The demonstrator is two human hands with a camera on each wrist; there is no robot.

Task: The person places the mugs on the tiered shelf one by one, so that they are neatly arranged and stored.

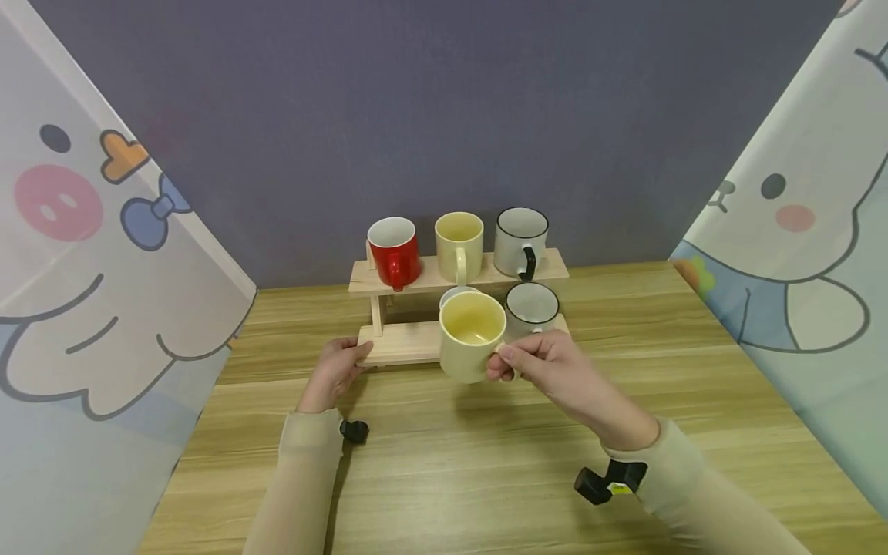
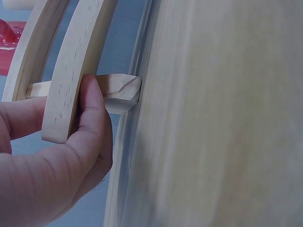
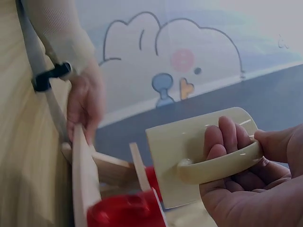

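My right hand (image 1: 548, 366) grips a pale yellow mug (image 1: 465, 362) by its handle, holding it raised in front of the lower board of a wooden two-tier rack (image 1: 402, 344). In the right wrist view, its fingers pass through the handle (image 3: 222, 165). My left hand (image 1: 336, 368) pinches the left end of that lower board (image 2: 66, 94) between thumb and fingers. A white mug with a black rim (image 1: 532, 304) stands on the lower tier at right. Behind the held mug, another mug (image 1: 454, 294) is mostly hidden; the right wrist view shows a red mug (image 3: 128, 210) low down.
On the upper tier stand a red mug (image 1: 395, 254), a yellow mug (image 1: 459, 243) and a black-rimmed white mug (image 1: 520, 239), handles toward me. The rack sits at the back of a wood-grain table (image 1: 444, 470), before a dark wall (image 1: 444, 108). Cartoon-printed panels flank both sides.
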